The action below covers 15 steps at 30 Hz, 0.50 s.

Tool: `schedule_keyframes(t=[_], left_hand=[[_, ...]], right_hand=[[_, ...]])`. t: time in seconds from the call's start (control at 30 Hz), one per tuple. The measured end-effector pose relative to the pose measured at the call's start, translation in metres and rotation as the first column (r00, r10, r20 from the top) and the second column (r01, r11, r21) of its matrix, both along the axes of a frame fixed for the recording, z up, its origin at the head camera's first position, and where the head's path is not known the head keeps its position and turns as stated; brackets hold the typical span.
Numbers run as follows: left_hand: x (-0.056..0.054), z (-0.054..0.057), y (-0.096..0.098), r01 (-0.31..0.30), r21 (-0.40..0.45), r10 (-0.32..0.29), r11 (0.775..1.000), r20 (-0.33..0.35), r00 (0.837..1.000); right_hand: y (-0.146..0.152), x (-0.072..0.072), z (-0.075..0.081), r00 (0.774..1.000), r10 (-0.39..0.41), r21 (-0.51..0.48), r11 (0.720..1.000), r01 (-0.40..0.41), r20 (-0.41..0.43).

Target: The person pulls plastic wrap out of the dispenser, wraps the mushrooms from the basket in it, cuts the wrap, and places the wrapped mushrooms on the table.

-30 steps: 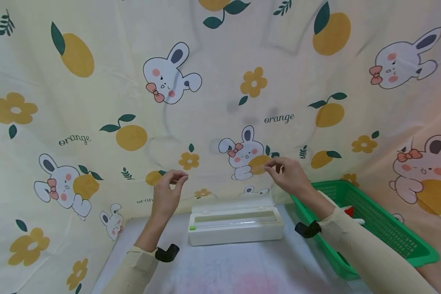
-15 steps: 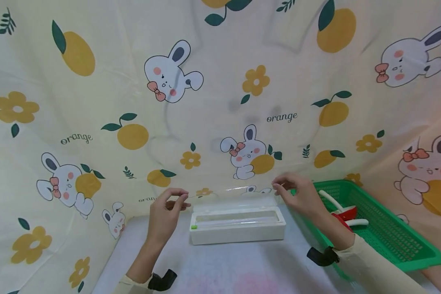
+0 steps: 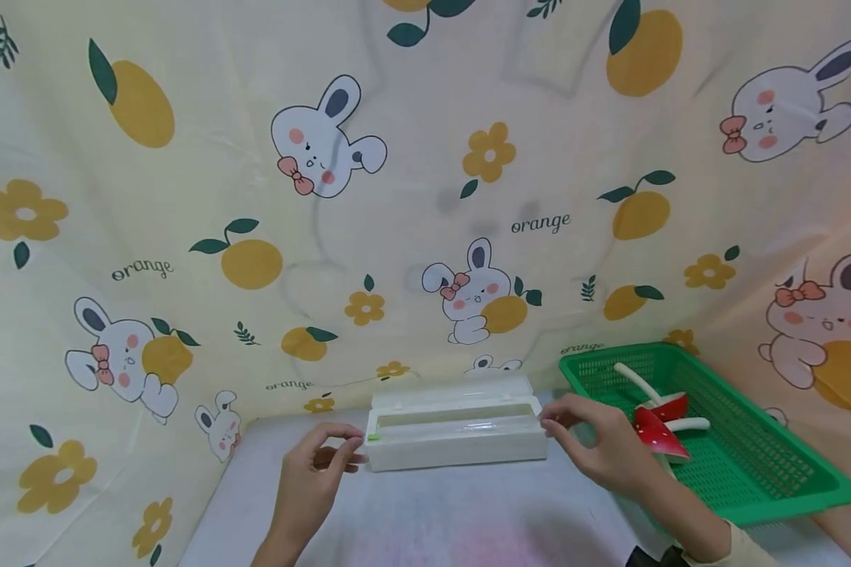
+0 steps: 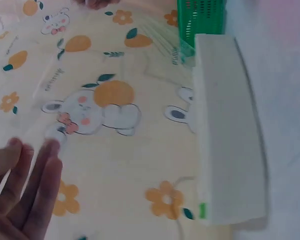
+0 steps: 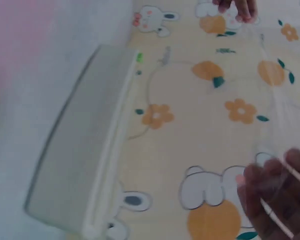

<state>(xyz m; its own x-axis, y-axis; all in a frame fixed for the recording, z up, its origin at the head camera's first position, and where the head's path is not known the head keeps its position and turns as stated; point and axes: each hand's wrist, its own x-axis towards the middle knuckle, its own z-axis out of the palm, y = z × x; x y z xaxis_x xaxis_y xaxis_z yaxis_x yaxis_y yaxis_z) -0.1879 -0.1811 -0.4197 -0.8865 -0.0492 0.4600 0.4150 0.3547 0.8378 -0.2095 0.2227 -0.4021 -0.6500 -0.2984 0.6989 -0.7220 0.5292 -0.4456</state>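
A white cling film dispenser box [image 3: 461,453] lies on the table with its lid [image 3: 454,390] raised at the back. My left hand [image 3: 314,480] is by the box's left end, thumb and fingertips pinching a clear film edge. By the right end, my right hand [image 3: 606,445] pinches the other side of it. The cling film [image 5: 275,115] shows only as faint glare and creases in the right wrist view, spread between the hands. In the left wrist view, folds of the film [image 4: 160,40] run toward the box. Its exact edges are hard to see.
A green plastic basket [image 3: 787,441] stands to the right of the box, near my right forearm. It contains red pieces with white dots [image 3: 655,437] and white stems. A cloth printed with rabbits and oranges [image 3: 397,236] hangs behind the white table [image 3: 425,520].
Both hands have come down from above the box to beside its two ends, still pinching. The right sleeve has moved off the basket, uncovering the red pieces. The box has stayed in place.
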Motion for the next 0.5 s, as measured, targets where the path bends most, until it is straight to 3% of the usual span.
schedule_keyframes(t=[0.13, 0.27, 0.4, 0.5], left_hand=[[0.009, -0.018, -0.004, 0.084, -0.009, -0.084, 0.996, 0.009, 0.996], [0.016, -0.031, -0.011, 0.167, -0.050, -0.164, 0.985, 0.068, 0.984], [0.020, -0.045, -0.020, 0.297, -0.104, -0.281, 0.949, 0.146, 0.949], [0.020, -0.061, -0.026, 0.390, -0.178, -0.367, 0.903, 0.147, 0.918]], right_hand=[[0.009, 0.013, -0.021, 0.995, 0.093, 0.014, 0.996, -0.093, 0.021], [0.015, 0.021, -0.041, 0.982, 0.189, 0.018, 0.982, -0.190, 0.020], [0.019, 0.028, -0.060, 0.959, 0.275, 0.038, 0.960, -0.278, 0.065], [0.023, 0.032, -0.073, 0.938, 0.313, 0.072, 0.943, -0.326, 0.150]])
